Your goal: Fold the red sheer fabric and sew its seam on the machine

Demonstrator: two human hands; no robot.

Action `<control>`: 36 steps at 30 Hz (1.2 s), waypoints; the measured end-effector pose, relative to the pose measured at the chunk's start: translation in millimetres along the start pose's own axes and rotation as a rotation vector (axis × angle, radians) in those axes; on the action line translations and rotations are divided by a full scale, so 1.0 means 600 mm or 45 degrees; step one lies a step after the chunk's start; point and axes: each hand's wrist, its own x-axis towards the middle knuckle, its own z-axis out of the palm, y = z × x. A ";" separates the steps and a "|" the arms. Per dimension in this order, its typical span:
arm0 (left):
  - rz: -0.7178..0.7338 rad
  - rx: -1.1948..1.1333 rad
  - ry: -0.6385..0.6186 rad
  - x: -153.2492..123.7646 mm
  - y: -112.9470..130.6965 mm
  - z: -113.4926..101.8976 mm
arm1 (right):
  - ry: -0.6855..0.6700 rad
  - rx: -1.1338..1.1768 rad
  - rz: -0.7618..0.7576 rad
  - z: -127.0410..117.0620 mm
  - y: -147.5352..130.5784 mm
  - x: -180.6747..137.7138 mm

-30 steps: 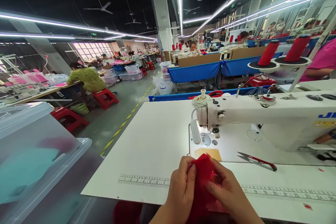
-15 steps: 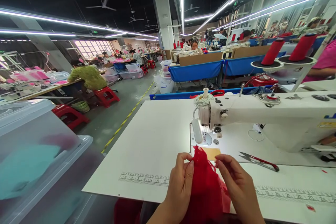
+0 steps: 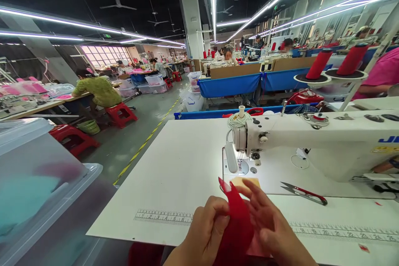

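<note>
Sheer red fabric (image 3: 237, 220) hangs over the table's front edge, with two pointed tips standing up at its top. My left hand (image 3: 206, 229) pinches its left side between thumb and bent fingers. To the right of the cloth, my right hand (image 3: 270, 225) has its fingers stretched out and apart; some fingertips lie at or behind the cloth, and I cannot tell whether they touch it. Just beyond the hands is a yellow patch (image 3: 249, 181) in front of the needle area of a white sewing machine (image 3: 299, 133). Thread snips (image 3: 304, 193) with a red handle lie to the right.
A printed ruler scale (image 3: 165, 216) runs along the white table (image 3: 174, 162). Clear plastic bins (image 3: 71, 149) stand at the left. Two red thread cones (image 3: 319, 64) sit behind the machine. Other people work further off, one in a green top (image 3: 101, 91) at the left.
My right hand has gone from a pinch beside the fabric to spread fingers. The fabric's top has turned and now shows two points. The view has shifted slightly.
</note>
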 end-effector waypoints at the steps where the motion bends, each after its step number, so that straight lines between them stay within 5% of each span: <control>1: 0.033 0.050 -0.007 -0.001 0.007 -0.006 | -0.094 -0.025 0.076 0.004 0.001 -0.004; 4: 0.105 0.090 -0.136 0.002 0.021 -0.029 | -0.224 -0.136 0.258 0.007 0.001 -0.018; 9: 0.005 -0.098 -0.176 0.032 0.003 -0.033 | 0.023 -0.117 0.317 -0.009 -0.004 -0.025; 16: -0.251 0.115 -0.235 0.054 -0.056 0.034 | 0.261 -1.261 -0.318 -0.065 0.017 0.019; 21: -0.226 0.471 -0.231 0.076 -0.066 0.053 | 0.380 -1.673 -0.575 -0.092 0.020 0.044; 25: -0.238 0.823 -0.413 0.105 -0.081 0.050 | 0.367 -1.860 -0.593 -0.107 0.022 0.055; 31: -0.135 0.873 -0.374 0.122 -0.066 0.039 | 0.350 -2.010 -0.581 -0.109 0.028 0.055; 36: -0.168 0.294 -0.453 0.126 -0.039 0.063 | 0.212 -1.976 -0.766 -0.098 0.032 0.046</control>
